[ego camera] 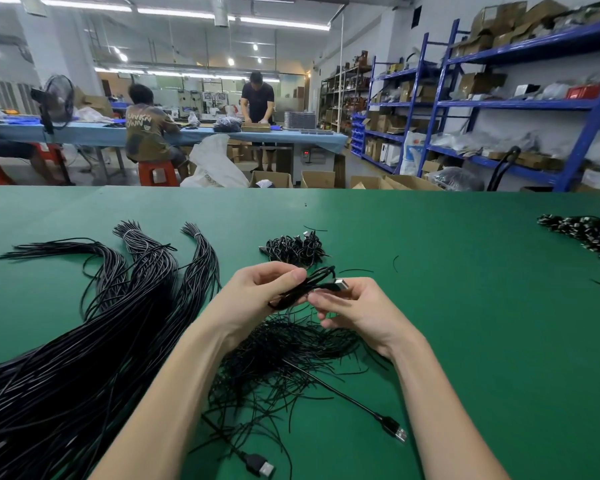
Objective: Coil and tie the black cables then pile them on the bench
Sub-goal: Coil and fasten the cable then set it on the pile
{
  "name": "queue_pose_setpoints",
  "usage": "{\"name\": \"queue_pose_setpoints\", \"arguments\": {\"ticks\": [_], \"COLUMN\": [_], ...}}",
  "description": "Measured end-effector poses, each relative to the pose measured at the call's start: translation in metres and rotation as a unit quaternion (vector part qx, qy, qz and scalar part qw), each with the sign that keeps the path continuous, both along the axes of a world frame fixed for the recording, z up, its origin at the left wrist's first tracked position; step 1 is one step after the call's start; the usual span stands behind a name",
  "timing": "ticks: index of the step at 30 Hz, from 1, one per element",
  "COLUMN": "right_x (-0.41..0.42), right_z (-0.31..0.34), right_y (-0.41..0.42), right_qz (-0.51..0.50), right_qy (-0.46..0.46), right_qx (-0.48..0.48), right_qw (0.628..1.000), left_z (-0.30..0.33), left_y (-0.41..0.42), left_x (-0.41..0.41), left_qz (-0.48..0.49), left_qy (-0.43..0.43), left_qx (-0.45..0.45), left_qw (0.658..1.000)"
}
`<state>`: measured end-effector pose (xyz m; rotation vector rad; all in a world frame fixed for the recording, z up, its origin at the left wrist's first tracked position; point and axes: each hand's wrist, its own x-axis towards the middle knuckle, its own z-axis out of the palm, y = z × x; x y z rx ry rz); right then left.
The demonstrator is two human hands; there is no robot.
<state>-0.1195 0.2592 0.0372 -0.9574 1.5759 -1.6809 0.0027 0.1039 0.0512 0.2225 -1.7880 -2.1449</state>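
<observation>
Above the middle of the green bench (465, 306) my left hand (257, 292) grips a coiled black cable (312, 284) whose silver USB plug (341, 285) sticks out to the right. My right hand (354, 310) pinches the coil from below, close to the plug. Just beyond my hands sits a small pile of coiled, tied cables (297, 249). A mass of thin black tie wires (281, 358) lies under my hands. Long uncoiled cables (84, 358) fan across the left side of the bench.
Two loose USB plugs (397, 433) (260, 465) lie near the front edge. Another heap of plug-ended cables (582, 232) lies at the far right. Beyond the bench are cardboard boxes, blue shelving (499, 105) and people working at a blue table (187, 133).
</observation>
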Motion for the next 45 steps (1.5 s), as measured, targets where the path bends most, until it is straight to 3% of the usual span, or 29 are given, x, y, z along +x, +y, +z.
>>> {"name": "queue_pose_setpoints", "arguments": {"ticks": [4, 7, 12, 17, 20, 25, 29, 35, 40, 45], "right_x": [-0.002, -0.013, -0.029, -0.026, -0.021, -0.009, 0.003, 0.014, 0.007, 0.008], "right_z": [-0.004, 0.013, 0.061, 0.085, 0.091, 0.092, 0.076, 0.047, 0.031, 0.023], "right_y": [-0.001, 0.002, -0.015, -0.035, -0.036, -0.033, -0.029, -0.023, -0.01, -0.007], "right_qz": [0.034, 0.11, 0.219, 0.167, 0.123, 0.064, -0.073, -0.123, -0.105, -0.116], "right_qy": [0.066, 0.13, 0.31, 0.465, 0.457, 0.345, 0.441, 0.366, 0.24, 0.187], "right_qx": [-0.01, 0.066, 0.272, 0.368, 0.397, 0.421, 0.387, 0.34, 0.207, 0.167], "right_qw": [0.997, 0.983, 0.884, 0.788, 0.786, 0.836, 0.806, 0.857, 0.943, 0.961], "left_z": [0.009, 0.026, 0.044, 0.05, 0.05, 0.047, 0.036, 0.016, 0.006, -0.005], "left_y": [-0.011, -0.017, -0.01, 0.007, 0.012, 0.018, 0.019, 0.022, 0.012, 0.017], "left_x": [0.006, 0.01, 0.002, -0.01, -0.013, -0.015, -0.015, -0.014, -0.007, -0.004], "left_qz": [-0.08, -0.142, -0.157, -0.076, -0.055, -0.048, -0.011, 0.076, 0.125, 0.141], "left_qy": [-0.043, -0.079, -0.118, -0.112, -0.096, -0.096, -0.101, -0.109, -0.127, -0.144], "left_qx": [-0.052, -0.192, -0.427, -0.586, -0.631, -0.681, -0.667, -0.614, -0.469, -0.329], "left_qw": [0.995, 0.968, 0.883, 0.799, 0.768, 0.724, 0.738, 0.778, 0.865, 0.923]}}
